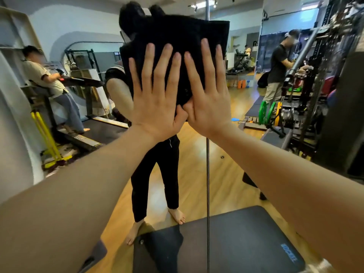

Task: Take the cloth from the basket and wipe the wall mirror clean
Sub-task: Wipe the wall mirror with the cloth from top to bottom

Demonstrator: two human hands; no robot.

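Observation:
A black cloth (pixel 177 32) is spread flat against the wall mirror (pixel 222 174) at about head height. My left hand (pixel 157 95) and my right hand (pixel 206 91) both press flat on the cloth, fingers spread and pointing up, thumbs touching at the cloth's lower edge. The cloth hides the reflection of my head and chest. A vertical seam (pixel 207 174) between mirror panels runs down just right of centre. No basket is in view.
The mirror reflects a gym: a person on a treadmill (pixel 82 123) at left, another person standing at a weight rack (pixel 307 79) at right, green plates, wooden floor. A dark mat (pixel 236 243) lies on the floor at the mirror's foot.

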